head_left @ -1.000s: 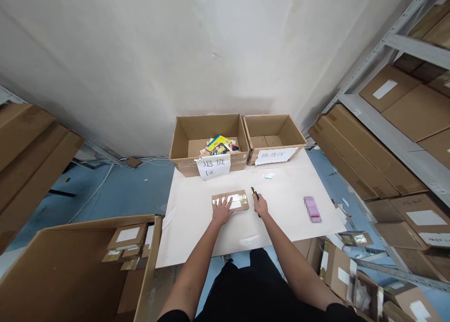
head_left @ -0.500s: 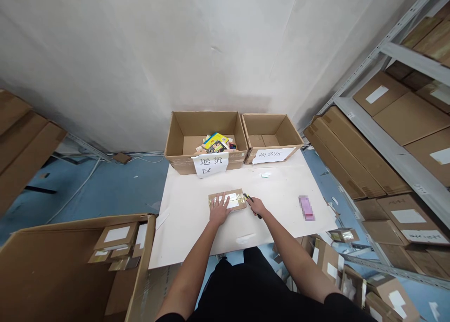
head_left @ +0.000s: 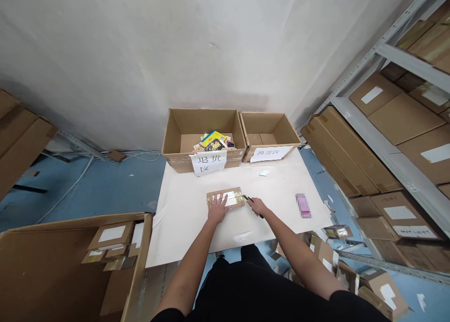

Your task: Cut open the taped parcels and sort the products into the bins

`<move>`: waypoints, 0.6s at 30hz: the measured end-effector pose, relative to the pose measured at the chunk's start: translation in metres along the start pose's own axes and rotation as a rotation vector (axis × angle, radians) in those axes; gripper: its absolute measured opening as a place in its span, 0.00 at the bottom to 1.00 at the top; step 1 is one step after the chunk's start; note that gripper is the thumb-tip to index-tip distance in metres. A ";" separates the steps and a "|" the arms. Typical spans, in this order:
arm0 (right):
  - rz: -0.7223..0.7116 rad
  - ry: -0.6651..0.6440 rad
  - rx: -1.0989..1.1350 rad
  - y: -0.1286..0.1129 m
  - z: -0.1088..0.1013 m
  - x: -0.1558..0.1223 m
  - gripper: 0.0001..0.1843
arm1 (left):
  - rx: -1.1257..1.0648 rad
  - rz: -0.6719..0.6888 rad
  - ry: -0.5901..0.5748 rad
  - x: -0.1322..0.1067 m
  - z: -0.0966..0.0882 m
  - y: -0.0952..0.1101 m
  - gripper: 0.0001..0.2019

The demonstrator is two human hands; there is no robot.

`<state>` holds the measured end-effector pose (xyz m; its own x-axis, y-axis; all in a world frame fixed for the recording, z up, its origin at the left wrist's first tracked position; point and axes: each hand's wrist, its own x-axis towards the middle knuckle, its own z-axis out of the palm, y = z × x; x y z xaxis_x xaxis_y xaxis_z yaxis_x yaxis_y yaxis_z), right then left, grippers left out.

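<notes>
A small taped cardboard box (head_left: 225, 190) with white labels lies flat on the white table. My left hand (head_left: 218, 208) rests on its left part with spread fingers, holding it down from above. A black and yellow utility knife (head_left: 249, 198) is gripped in my right hand (head_left: 258, 206). The knife's tip is at the box's right end, by the shiny tape; whether the blade touches cannot be made out.
Behind stand two open cartons with handwritten signs: the larger carton (head_left: 176, 160) contains several booklets, beside a smaller carton (head_left: 248, 151). A blurred pink item (head_left: 303, 205) lies right. A big carton (head_left: 149, 233) with parcels stands left; shelves (head_left: 404, 176) of boxes stand right.
The whole view has shifted slightly. My left hand stays on the box, and the knife stays at its right end with hardly any movement.
</notes>
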<state>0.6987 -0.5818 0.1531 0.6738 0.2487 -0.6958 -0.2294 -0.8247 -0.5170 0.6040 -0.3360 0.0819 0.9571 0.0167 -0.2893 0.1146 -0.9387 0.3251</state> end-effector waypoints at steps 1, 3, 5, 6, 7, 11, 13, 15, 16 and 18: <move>0.000 0.005 0.000 0.002 0.001 0.000 0.18 | -0.001 0.001 -0.005 0.000 -0.001 0.000 0.34; -0.003 0.005 0.008 0.006 0.003 -0.001 0.18 | -0.010 0.001 -0.007 0.000 -0.002 0.001 0.34; -0.003 0.002 0.034 0.010 0.005 -0.002 0.19 | -0.029 -0.001 -0.003 0.000 -0.003 0.001 0.34; 0.000 0.003 0.054 0.011 0.005 -0.002 0.19 | -0.039 -0.002 -0.001 0.000 -0.003 0.001 0.34; 0.006 0.008 0.074 0.012 0.006 -0.003 0.20 | -0.049 -0.003 0.002 0.000 -0.004 0.001 0.34; 0.031 0.015 0.101 0.013 0.002 -0.006 0.21 | -0.070 -0.007 0.007 -0.002 -0.006 0.003 0.34; 0.030 0.006 0.072 0.013 -0.004 -0.006 0.20 | -0.071 -0.013 0.002 -0.003 -0.008 0.004 0.34; 0.012 0.055 0.069 0.015 -0.008 -0.006 0.20 | -0.060 -0.023 -0.015 -0.001 -0.012 0.006 0.34; -0.001 0.111 0.089 0.016 -0.007 -0.005 0.19 | -0.055 -0.025 -0.028 0.000 -0.015 0.006 0.34; -0.013 0.249 0.155 0.017 0.002 -0.004 0.20 | -0.052 -0.030 -0.035 0.003 -0.024 0.004 0.33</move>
<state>0.6911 -0.5956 0.1463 0.8248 0.1105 -0.5546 -0.3113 -0.7300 -0.6084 0.6138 -0.3316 0.1042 0.9432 0.0315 -0.3308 0.1575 -0.9189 0.3616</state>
